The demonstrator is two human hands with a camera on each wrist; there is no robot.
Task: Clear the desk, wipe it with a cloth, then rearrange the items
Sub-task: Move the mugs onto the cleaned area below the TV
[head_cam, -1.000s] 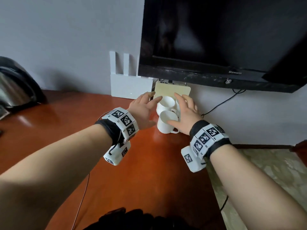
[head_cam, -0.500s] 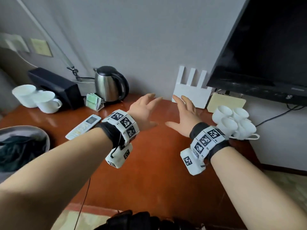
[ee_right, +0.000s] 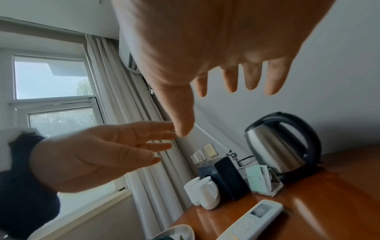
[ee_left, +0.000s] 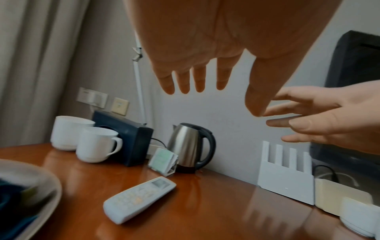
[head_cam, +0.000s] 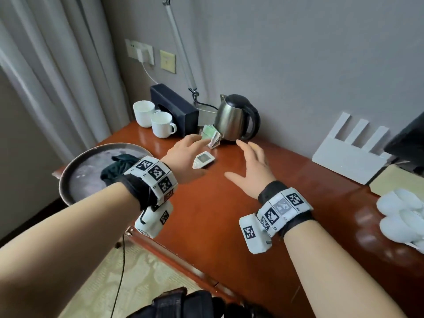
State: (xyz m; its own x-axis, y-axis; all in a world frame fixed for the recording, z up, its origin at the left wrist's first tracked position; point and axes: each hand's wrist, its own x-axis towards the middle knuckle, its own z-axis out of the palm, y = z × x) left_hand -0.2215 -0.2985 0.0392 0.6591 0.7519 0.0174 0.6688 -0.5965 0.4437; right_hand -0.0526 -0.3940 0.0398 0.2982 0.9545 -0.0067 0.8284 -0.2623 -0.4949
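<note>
Both hands hover open and empty above the red-brown desk (head_cam: pixel 229 226). My left hand (head_cam: pixel 185 157) is over the white remote (head_cam: pixel 203 159), which lies flat in front of a clear holder of green packets (head_cam: pixel 211 136). My right hand (head_cam: pixel 252 168) floats to its right, fingers spread toward the steel kettle (head_cam: pixel 234 119). Two white mugs (head_cam: pixel 153 119) stand at the far left by a black box (head_cam: pixel 174 109). A cluster of white cups (head_cam: pixel 403 219) sits at the right edge. The dark cloth (head_cam: pixel 119 166) lies in a round tray (head_cam: pixel 75 177).
A white router (head_cam: pixel 353 154) leans on the wall at the right, with a beige box (head_cam: pixel 399 182) and the TV corner (head_cam: pixel 408 141) beyond it. The kettle's cord runs to wall sockets (head_cam: pixel 140 51). Curtains hang on the left. Bare desk lies under my wrists.
The view has swung left from the cups by the TV to the kettle end of the desk. Both hands let go of the cups and travelled left, open.
</note>
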